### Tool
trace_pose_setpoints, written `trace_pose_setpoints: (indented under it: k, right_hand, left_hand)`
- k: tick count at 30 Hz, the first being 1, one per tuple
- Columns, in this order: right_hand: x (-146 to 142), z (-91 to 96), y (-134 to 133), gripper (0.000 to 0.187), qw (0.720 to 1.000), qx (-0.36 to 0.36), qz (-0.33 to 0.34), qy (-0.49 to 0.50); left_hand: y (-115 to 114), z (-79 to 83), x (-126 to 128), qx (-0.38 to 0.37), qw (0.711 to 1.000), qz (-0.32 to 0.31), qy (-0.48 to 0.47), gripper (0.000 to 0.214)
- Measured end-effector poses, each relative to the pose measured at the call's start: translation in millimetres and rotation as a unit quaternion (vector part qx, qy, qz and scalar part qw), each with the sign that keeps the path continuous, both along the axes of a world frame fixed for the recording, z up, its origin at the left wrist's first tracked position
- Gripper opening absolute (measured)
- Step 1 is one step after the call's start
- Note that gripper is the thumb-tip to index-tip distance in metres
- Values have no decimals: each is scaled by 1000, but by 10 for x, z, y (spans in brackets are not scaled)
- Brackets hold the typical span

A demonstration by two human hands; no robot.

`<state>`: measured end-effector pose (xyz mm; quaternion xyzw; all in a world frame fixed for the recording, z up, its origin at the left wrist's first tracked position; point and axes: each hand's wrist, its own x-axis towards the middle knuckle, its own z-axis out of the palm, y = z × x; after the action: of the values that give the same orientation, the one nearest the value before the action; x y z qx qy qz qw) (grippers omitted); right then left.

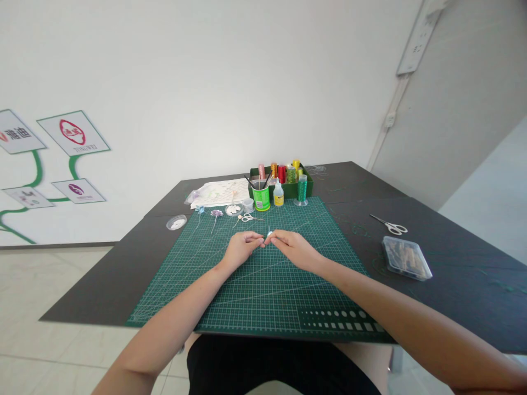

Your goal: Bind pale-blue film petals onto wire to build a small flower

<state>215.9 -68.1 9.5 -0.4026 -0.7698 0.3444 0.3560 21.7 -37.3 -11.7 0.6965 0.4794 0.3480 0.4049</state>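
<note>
Both hands meet over the green cutting mat [263,296]. My left hand [244,246] is closed, thumb against the fingers, with the tips near the small white piece; whatever it grips is too small to name. My right hand [293,245] pinches a small white piece [269,234] with a thin stem or wire sticking up from it. Just beyond the hands lie white-handled scissors [247,218] and a small cream flower bud on a stem [239,218]. A purple flower on a wire [216,213] and a blue flower on a wire [200,210] rest farther left.
A green can of tools [261,198], a glue bottle [279,193] and a teal thread spool [302,190] stand at the back, before a green box of thread spools [284,189]. Dishes of white pieces [177,223] sit left. Right are scissors [391,224] and a clear plastic case [407,258].
</note>
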Motion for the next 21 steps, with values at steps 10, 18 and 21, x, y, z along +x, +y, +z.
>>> trace_pose_setpoints:
  k: [10,18,21]
  right_hand:
    - [89,71,66,33,983,-108,-31,146]
    - [133,-28,177,38,983,-97,-59,141]
    - [154,-53,208,38,980,-115,-56,150]
  left_hand:
    - [-215,-13,145,46,988,-128,79,16]
    - [-288,23,161,122,979,-127,103,16]
    - [-305,33,158,151,977,-106,110,17]
